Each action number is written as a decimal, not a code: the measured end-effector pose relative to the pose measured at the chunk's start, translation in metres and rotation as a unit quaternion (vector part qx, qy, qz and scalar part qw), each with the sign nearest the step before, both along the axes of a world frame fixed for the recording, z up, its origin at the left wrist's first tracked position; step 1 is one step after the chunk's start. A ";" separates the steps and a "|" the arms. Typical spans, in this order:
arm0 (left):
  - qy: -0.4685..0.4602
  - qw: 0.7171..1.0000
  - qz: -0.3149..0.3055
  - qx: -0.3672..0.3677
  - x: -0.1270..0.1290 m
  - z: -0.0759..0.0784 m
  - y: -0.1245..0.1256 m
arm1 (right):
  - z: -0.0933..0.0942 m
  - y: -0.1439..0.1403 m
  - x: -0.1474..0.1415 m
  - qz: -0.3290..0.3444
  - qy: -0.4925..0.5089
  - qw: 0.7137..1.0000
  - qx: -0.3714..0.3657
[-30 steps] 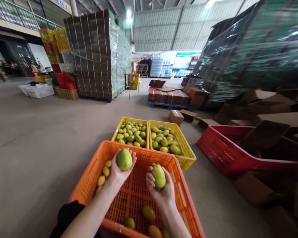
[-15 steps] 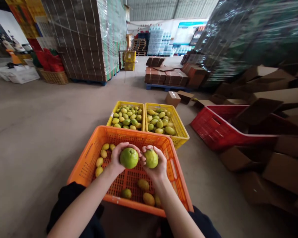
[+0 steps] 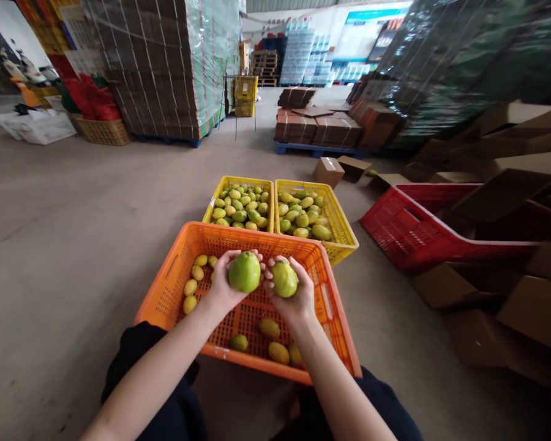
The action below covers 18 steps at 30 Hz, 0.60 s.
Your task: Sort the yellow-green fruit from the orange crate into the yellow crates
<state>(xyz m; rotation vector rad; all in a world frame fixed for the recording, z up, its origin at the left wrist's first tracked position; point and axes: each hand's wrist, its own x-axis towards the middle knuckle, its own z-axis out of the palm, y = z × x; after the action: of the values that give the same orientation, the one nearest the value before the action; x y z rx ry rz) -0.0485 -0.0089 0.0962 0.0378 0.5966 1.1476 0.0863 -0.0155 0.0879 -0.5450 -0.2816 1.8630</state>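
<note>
My left hand [image 3: 223, 288] holds a round green fruit [image 3: 244, 271] over the orange crate [image 3: 165, 300]. Close beside it, my right hand [image 3: 298, 300] grips a smaller yellow-green fruit [image 3: 284, 279], fingers nearly touching the left hand. Several yellow-green fruits lie loose in the orange crate, some at its left side [image 3: 191, 286] and some near its front wall [image 3: 278, 351]. Just beyond it stand two yellow crates [image 3: 344, 236] filled with the same fruit.
A red crate [image 3: 408, 236] lies tilted on the floor to the right among loose cardboard boxes [image 3: 445, 285]. Wrapped stacks of flat cartons [image 3: 165, 67] stand on pallets at the back left, with low carton stacks [image 3: 321, 128] in the middle distance.
Both hands have drawn together over the orange crate, each still holding its fruit. The view has tipped downward and shifted slightly.
</note>
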 end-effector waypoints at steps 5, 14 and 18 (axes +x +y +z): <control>-0.006 0.987 0.098 -0.127 -0.001 -0.023 0.004 | -0.001 0.002 -0.003 -0.044 0.016 0.994 -0.098; -0.007 0.996 0.071 -0.056 0.001 -0.017 0.004 | -0.017 0.007 -0.008 -0.119 -0.335 0.927 0.118; -0.004 0.998 0.057 -0.027 0.010 -0.018 0.002 | -0.031 0.006 -0.023 -0.112 -0.534 0.802 0.245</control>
<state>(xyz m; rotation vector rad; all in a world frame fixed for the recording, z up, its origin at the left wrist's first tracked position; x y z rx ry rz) -0.0385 -0.0072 0.0780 -0.0464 0.6284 1.2405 0.0629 -0.0096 0.0573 -1.1555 -1.3384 0.9981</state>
